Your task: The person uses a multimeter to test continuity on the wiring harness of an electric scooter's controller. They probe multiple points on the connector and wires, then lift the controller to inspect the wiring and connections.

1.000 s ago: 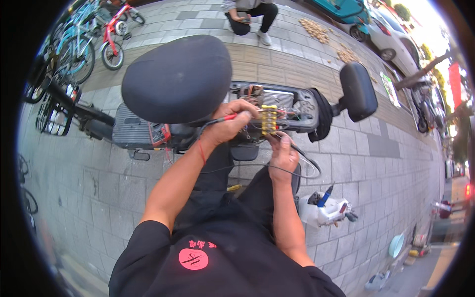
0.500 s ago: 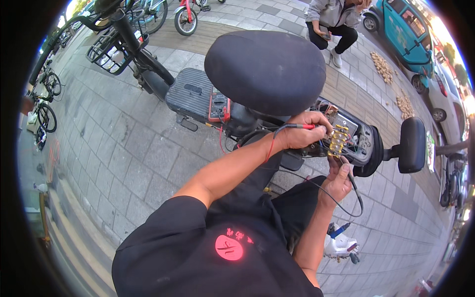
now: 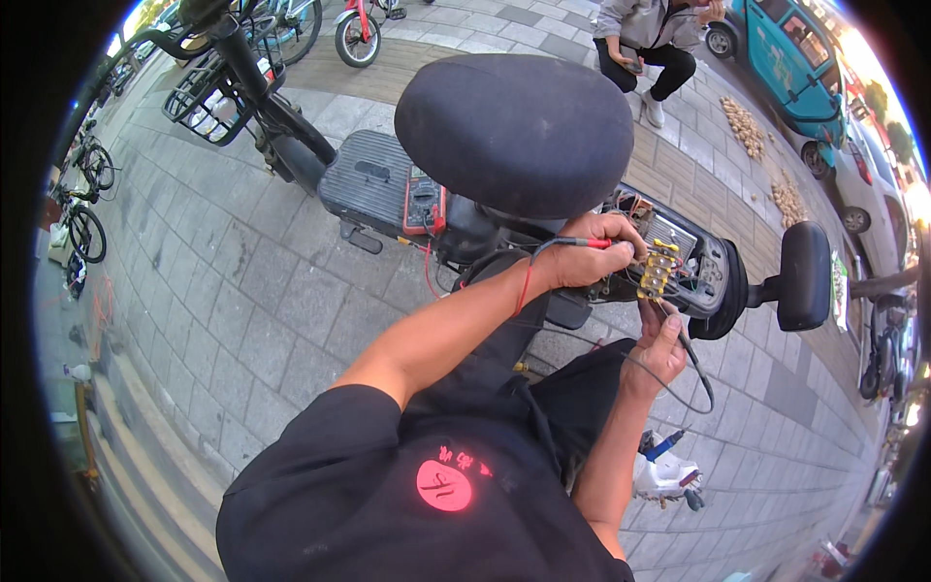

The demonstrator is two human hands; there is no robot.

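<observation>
My left hand (image 3: pixel 592 254) pinches a red multimeter probe (image 3: pixel 599 242), its tip pointing at a terminal block with yellow wire ends (image 3: pixel 658 274). Below the block, my right hand (image 3: pixel 662 351) grips the black probe (image 3: pixel 690 351), whose lead loops down and back to the left. Whether either tip touches metal is too small to tell. The block sits over the opened body of an electric scooter, beside a finned metal box (image 3: pixel 685 245) and loose wires. A red multimeter (image 3: pixel 424 204) lies on the scooter's ribbed footboard (image 3: pixel 364 175).
A large black seat (image 3: pixel 514 134) stands tilted up just beyond my left hand. Right of the open compartment is a padded backrest (image 3: pixel 805 276). A person (image 3: pixel 655 44) crouches at the far side. A blue-handled tool (image 3: pixel 665 445) lies on a white bundle near my right forearm.
The whole view has shifted slightly. Both hands keep their holds at the terminal block. The crouching person's raised hand has moved a little.
</observation>
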